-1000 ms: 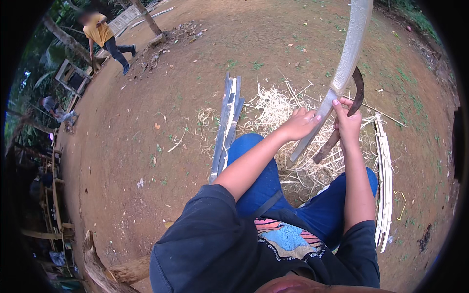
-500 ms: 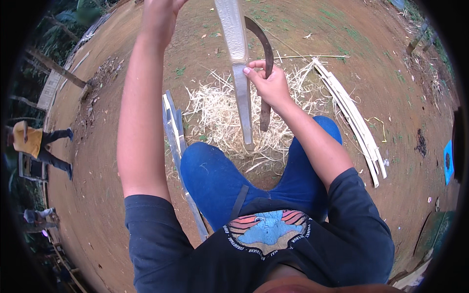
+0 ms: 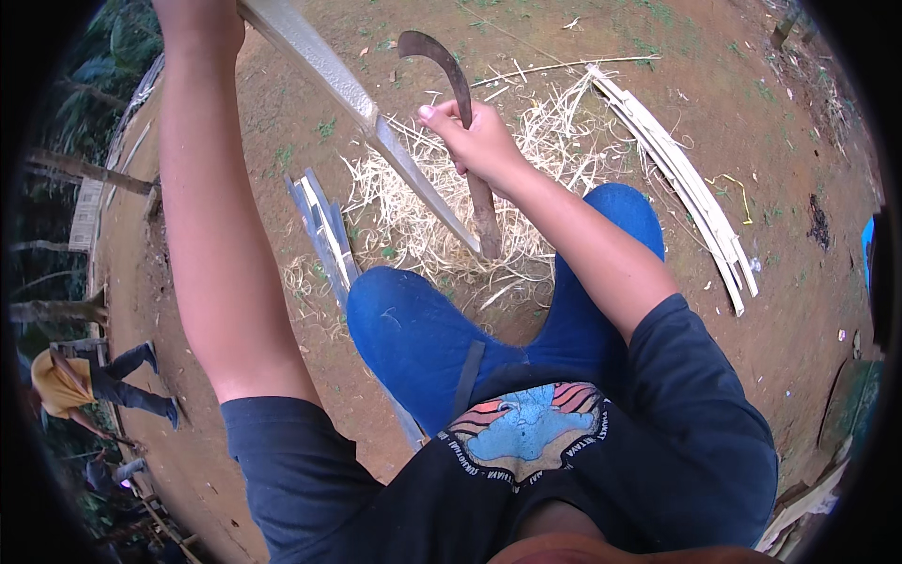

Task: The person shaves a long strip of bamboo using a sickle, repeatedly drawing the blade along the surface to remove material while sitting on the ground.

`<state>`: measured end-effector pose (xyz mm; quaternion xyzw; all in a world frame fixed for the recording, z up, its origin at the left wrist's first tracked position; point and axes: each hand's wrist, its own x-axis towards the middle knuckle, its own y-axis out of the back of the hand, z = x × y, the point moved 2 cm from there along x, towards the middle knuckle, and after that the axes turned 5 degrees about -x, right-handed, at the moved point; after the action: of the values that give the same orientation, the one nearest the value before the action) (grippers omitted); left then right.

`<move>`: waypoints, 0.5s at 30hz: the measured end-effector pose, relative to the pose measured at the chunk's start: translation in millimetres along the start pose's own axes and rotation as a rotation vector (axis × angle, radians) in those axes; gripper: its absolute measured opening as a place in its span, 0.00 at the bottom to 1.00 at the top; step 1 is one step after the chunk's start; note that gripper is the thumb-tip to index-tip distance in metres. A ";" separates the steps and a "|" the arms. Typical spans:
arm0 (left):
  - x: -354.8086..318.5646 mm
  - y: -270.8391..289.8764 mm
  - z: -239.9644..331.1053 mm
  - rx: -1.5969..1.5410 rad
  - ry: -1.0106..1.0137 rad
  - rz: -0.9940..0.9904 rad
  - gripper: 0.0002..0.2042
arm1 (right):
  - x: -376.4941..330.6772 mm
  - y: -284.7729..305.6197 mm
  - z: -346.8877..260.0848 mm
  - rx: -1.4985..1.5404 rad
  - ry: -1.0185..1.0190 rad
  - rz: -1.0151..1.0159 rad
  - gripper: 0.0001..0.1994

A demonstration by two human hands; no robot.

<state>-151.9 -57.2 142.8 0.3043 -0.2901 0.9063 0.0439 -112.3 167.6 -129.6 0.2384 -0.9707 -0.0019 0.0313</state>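
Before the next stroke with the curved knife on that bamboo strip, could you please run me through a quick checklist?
1. Right hand closed firmly round the curved knife: ok.
2. Left hand holding the upper end of the bamboo strip: ok, though the hand is partly cut off at the picture's top edge.
3. Strip's lower end braced: cannot tell; it runs down toward the shavings in front of the knees.
4. Blade edge turned away from the legs: cannot tell.
5. Other person well away from the work: ok, far off at the left.
6. Finished strips out of the way: ok, lying to the right.
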 end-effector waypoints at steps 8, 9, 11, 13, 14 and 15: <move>-74.4 -96.6 -25.5 0.802 -0.627 0.365 0.13 | -57.2 -15.0 16.6 0.201 -0.032 -0.293 0.36; -74.6 -92.2 -26.6 0.826 -0.661 0.373 0.13 | -63.4 -20.6 13.9 0.200 -0.033 -0.308 0.36; -73.3 -81.8 -20.8 0.885 -0.720 0.353 0.13 | -70.3 -32.6 1.5 0.264 0.009 -0.327 0.36; -70.9 -76.4 -32.1 0.881 -0.738 0.303 0.13 | -67.1 -33.7 -13.5 0.243 0.098 -0.296 0.36; -74.6 -81.6 -36.2 0.872 -0.748 0.281 0.13 | -65.8 -36.4 -25.2 0.236 0.147 -0.291 0.37; -78.1 -82.4 -38.0 0.863 -0.741 0.218 0.12 | -63.7 -39.8 -38.5 0.270 0.188 -0.294 0.37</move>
<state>-87.5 39.6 114.4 0.5602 0.0799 0.7746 -0.2824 -35.2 162.3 -95.8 0.3784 -0.9097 0.1459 0.0890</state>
